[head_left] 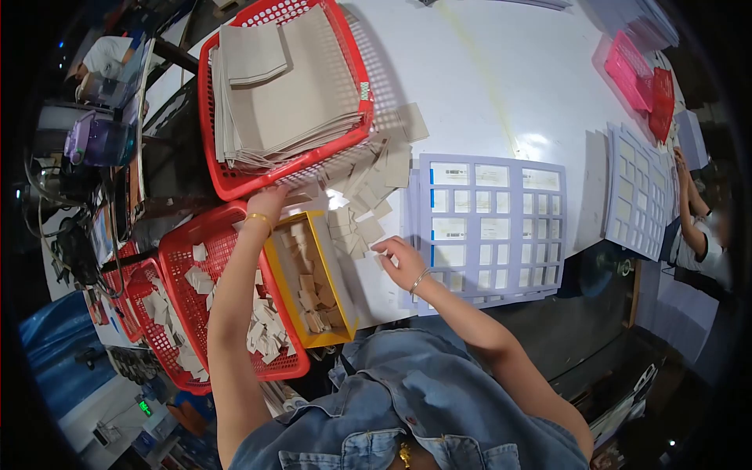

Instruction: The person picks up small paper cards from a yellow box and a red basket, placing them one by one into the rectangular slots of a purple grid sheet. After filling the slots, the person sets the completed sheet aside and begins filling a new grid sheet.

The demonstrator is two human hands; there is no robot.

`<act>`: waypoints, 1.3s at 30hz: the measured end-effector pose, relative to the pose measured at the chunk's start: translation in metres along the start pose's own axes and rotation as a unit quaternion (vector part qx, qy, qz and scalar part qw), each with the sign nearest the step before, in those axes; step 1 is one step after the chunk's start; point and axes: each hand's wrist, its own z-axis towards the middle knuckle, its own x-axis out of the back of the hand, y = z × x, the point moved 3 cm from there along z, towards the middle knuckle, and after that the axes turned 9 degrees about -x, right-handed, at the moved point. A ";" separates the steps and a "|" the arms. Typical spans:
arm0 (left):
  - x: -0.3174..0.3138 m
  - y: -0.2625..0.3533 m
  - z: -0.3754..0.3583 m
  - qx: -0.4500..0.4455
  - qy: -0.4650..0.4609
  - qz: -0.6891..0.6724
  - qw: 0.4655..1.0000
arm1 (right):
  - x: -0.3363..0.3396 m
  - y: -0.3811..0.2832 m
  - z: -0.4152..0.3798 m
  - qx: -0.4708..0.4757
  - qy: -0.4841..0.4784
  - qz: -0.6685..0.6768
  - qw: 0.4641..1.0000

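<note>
Head view, looking down over the worktop (pixel 486 70). Left hand (pixel 268 202) reaches forward to the near rim of the big red basket (pixel 223 176), which holds a stack of grey card sheets (pixel 290 94). Its fingers are hidden against the basket edge; cannot tell whether that grip is spread or closed.

Right hand (pixel 401 258) rests at the edge of the loose pile of small card pieces (pixel 364 196). Fingers curl down with the tips on a piece, lightly pinching or pressing it; not spread.

The pile lies on the worktop between the big basket and the lilac die-cut sheet (pixel 489 227), just past the yellow box (pixel 309 278). The box already holds similar pieces.

Judgement: picking goes best one piece at a time, lifted by an edge so neighbours stay put, with the wrist kept low.

Orientation: the pieces lie flat and scattered, with no common heading. The pile's long axis runs diagonally, from the yellow box up toward the big basket's far corner.

A lower red basket (pixel 184 270) with more scraps sits beside the left arm. Another person's arm (pixel 693 215) works at the far right.
</note>
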 end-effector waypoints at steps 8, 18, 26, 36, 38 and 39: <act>0.075 0.177 -0.094 -0.222 0.303 -0.115 0.920 | 0.053 -0.050 -0.020 0.123 0.095 0.041 0.987; 0.010 0.318 -0.046 -0.129 0.240 -0.397 0.876 | 0.325 0.143 -0.045 -0.073 0.417 0.179 0.888; -0.062 0.342 -0.034 -0.050 0.162 -0.362 0.917 | 0.434 0.206 -0.020 -0.190 0.325 0.084 0.923; -0.058 0.334 -0.031 -0.042 0.153 -0.391 0.907 | 0.406 0.154 -0.005 -0.151 0.447 -0.382 0.795; -0.058 0.335 -0.030 -0.044 0.148 -0.391 0.907 | 0.404 0.161 -0.004 -0.124 0.376 -0.419 0.817; -0.056 0.336 -0.031 -0.042 0.141 -0.392 0.908 | 0.403 0.162 -0.001 -0.111 0.339 -0.436 0.826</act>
